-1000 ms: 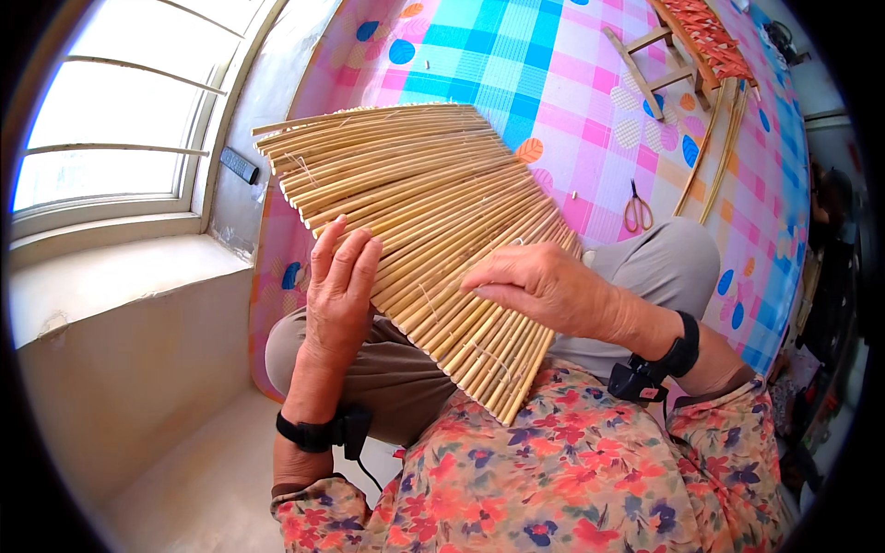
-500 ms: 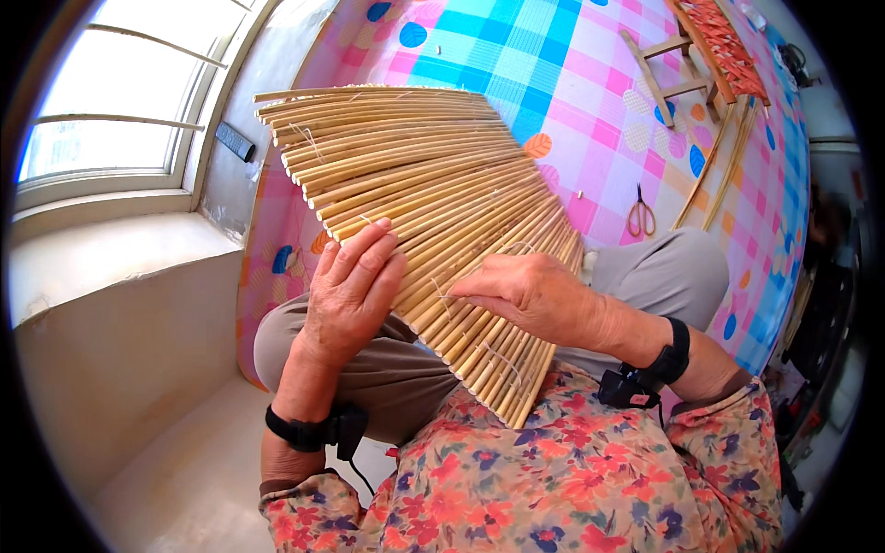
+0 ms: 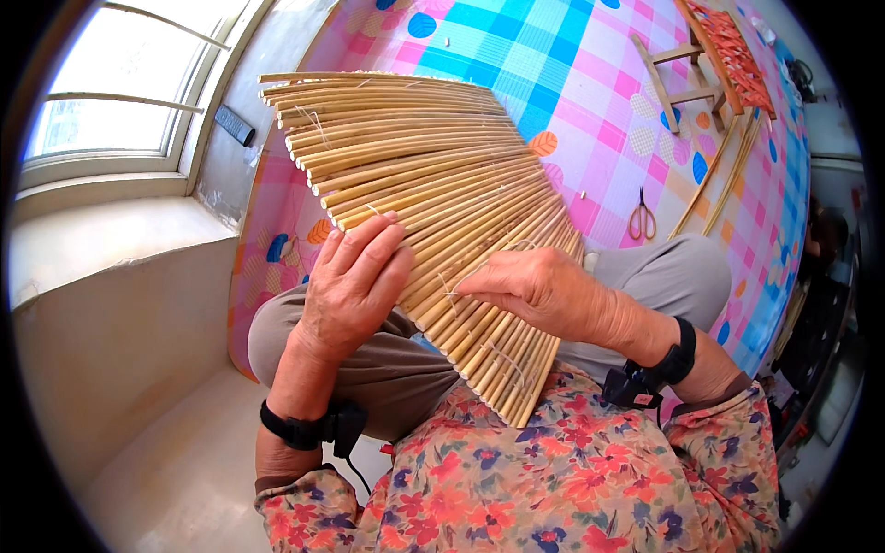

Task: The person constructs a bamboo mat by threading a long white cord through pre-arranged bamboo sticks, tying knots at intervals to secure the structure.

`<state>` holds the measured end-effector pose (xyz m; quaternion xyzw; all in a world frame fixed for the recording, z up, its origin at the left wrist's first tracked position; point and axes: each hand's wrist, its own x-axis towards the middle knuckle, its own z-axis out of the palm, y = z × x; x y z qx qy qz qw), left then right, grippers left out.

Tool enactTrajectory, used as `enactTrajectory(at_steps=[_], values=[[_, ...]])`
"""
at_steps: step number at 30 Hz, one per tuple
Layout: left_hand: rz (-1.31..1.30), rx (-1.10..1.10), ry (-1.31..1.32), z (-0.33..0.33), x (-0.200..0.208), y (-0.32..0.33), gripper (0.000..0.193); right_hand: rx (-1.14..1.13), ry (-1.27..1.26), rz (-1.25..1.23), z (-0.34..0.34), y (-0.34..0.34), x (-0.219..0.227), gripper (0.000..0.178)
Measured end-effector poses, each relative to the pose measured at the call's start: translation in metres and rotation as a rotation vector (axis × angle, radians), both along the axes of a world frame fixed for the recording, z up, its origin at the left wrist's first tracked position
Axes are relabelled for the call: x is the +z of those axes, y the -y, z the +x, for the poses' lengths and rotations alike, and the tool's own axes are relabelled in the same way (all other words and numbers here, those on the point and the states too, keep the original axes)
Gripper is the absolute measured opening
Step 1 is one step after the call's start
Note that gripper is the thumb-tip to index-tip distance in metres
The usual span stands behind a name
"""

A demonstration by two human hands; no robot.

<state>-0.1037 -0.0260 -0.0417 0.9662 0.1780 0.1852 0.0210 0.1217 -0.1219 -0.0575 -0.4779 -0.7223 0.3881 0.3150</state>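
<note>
The reed mat [image 3: 415,175] lies propped across the lap, fanned away from both hands. The left hand [image 3: 355,286] rests flat on its near edge, fingers spread, gripping nothing. Just right of it, the right hand [image 3: 539,290] appears to pinch a thin binding string [image 3: 449,297] against the reeds, though the fingertips are partly hidden. Since a second ago the mat has risen and tilted, and the left hand now lies flatter.

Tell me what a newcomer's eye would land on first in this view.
First, the fan-shaped mat of bound reed stalks filling the middle, propped on the person's lap, with the left hand flat on its near face and the right hand pinching a thin string at its lower edge. Behind it lies a bright checked floor cloth, with scissors and a small wooden stool on it.
</note>
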Motion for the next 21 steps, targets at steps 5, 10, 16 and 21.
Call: enactTrajectory(at_steps=[5,10,16,21], values=[[-0.004,0.0,0.0,-0.001,0.0,0.0,0.022,0.03,0.03,-0.004,0.001,-0.003,0.005,0.017],[-0.008,-0.003,-0.007,0.0,0.002,0.0,0.022,0.035,0.038,0.017,0.001,-0.004,0.005,0.017],[0.006,-0.008,-0.006,0.001,0.003,0.0,0.023,0.075,0.17,0.076,0.002,-0.009,0.016,0.016],[0.052,-0.038,0.023,0.002,0.0,-0.001,0.022,0.193,0.453,0.12,0.0,-0.019,0.038,0.014]])
